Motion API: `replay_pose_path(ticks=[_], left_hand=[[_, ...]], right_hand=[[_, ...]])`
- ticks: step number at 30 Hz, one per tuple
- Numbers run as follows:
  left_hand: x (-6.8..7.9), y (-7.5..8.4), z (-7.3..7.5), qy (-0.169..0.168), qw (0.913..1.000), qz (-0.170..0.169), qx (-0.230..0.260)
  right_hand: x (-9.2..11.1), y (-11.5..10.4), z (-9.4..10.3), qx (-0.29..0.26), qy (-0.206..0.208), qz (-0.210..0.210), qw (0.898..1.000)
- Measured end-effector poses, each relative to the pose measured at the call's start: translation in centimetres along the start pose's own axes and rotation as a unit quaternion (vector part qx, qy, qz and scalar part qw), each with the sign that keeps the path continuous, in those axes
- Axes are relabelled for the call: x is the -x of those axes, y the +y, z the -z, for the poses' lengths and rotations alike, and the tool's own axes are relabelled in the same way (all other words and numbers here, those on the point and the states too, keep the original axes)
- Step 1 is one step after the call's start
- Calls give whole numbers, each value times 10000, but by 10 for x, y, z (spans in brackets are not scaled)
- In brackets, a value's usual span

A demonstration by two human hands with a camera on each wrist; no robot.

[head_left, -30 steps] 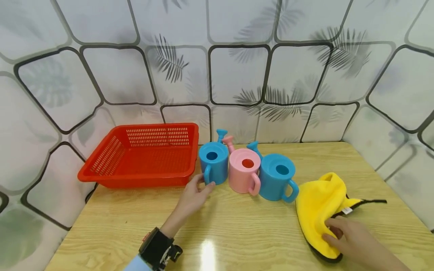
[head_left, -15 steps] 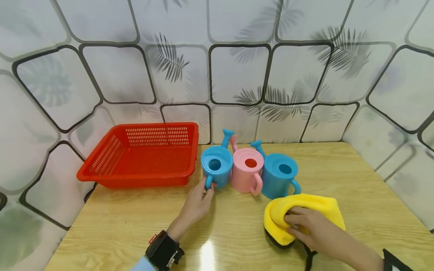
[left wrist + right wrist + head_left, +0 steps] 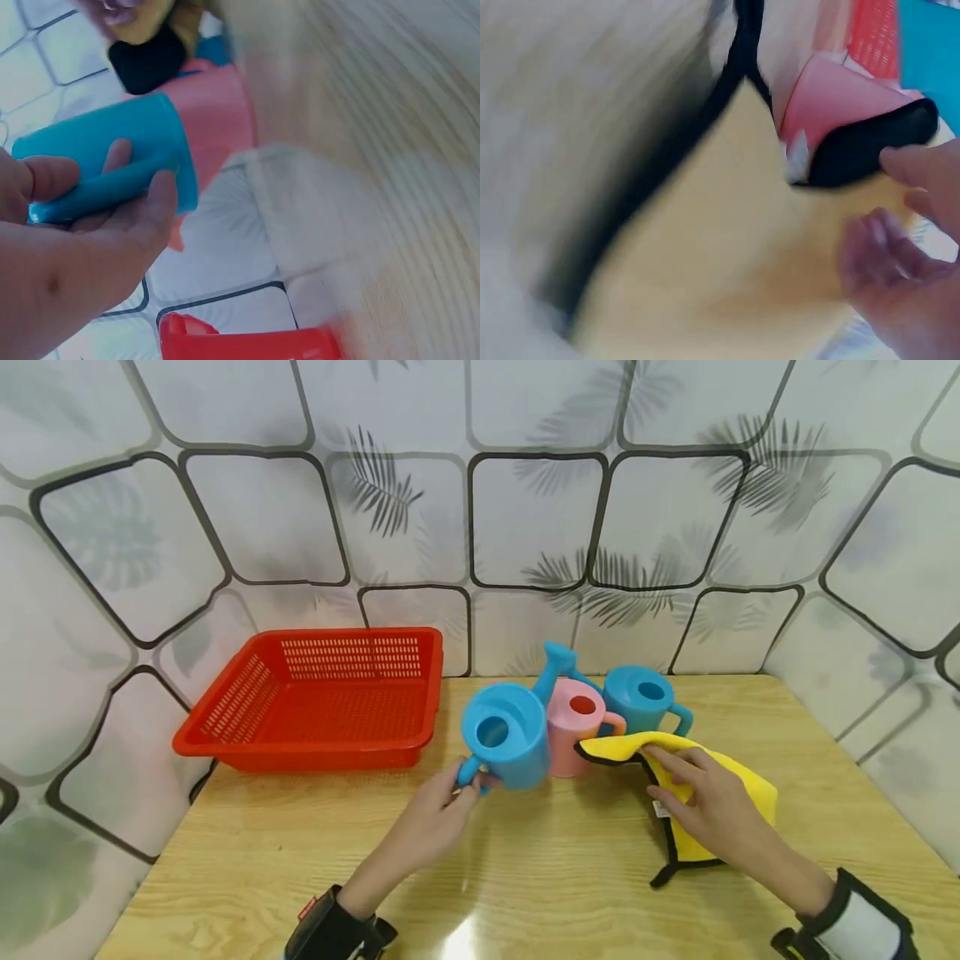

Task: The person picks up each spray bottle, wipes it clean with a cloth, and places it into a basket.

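My left hand (image 3: 431, 822) grips the handle of a blue toy watering can (image 3: 517, 756), which is tilted and overlaps the pink can in the head view. The left wrist view shows the fingers curled round the handle (image 3: 112, 187). A yellow cloth (image 3: 753, 785) with black edging hangs from my right hand (image 3: 712, 802), its upper edge near the pink watering can (image 3: 566, 735). In the right wrist view the cloth (image 3: 697, 240) is blurred and spread below the fingers. Behind the cloth stands a second blue watering can (image 3: 637, 702), partly hidden.
A red plastic basket (image 3: 307, 760) with slotted sides stands at the back left of the wooden table (image 3: 262, 868). A patterned wall covering (image 3: 532, 518) rises directly behind the table and along both sides.
My left hand has drawn the first blue can forward and right, tilting it. My right hand has carried the cloth left and up toward the cans. The pink and second blue cans have shifted right.
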State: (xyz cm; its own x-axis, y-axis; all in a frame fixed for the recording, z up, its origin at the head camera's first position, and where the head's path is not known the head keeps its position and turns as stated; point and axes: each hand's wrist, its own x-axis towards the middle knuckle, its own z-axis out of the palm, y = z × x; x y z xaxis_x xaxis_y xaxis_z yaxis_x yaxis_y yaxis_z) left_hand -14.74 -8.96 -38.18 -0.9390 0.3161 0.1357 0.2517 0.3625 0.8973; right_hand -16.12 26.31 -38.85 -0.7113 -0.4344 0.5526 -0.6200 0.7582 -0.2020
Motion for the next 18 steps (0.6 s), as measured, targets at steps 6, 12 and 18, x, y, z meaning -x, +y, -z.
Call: replay_pose_path(ticks=[6,12,18], left_hand=[[7,9,11,-159,9918,689,1062],[13,9,22,-306,9676,966,2312],[22,6,29,-425,9028,970,4167]], right_hand=[[-14,-4,6,330,-345,56,9988],[-21,-13,-10,-360,-3077,-68,9508],[-26,-23,-30,-393,-4188,-399,9064]])
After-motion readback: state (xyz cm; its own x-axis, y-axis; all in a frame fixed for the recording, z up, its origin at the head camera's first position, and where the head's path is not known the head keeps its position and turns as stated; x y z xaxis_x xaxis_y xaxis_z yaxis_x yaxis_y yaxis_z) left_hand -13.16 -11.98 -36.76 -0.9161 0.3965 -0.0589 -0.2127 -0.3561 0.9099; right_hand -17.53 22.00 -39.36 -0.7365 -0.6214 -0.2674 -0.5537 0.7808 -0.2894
